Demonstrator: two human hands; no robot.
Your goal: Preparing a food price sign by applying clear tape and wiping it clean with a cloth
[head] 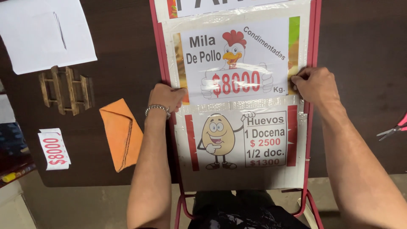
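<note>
A red metal-framed sign board (314, 51) lies on a dark table, running toward me. Taped to it are a printed paper sheet with a cartoon chicken (237, 59) and, below it, a sheet with a cartoon egg (237, 142), both under glossy clear tape. My left hand (167, 96), with a beaded bracelet at the wrist, presses on the left edge of the chicken sheet. My right hand (314, 85) pinches the right edge of that same sheet at the frame's rail.
Left of the board lie a folded orange cloth (122, 133), a small wooden trivet (65, 89), a white paper sheet (44, 32) and a curled printed strip (54, 149). Red-handled scissors (392, 130) poke in at the right edge. The dark table (364, 38) ends near me.
</note>
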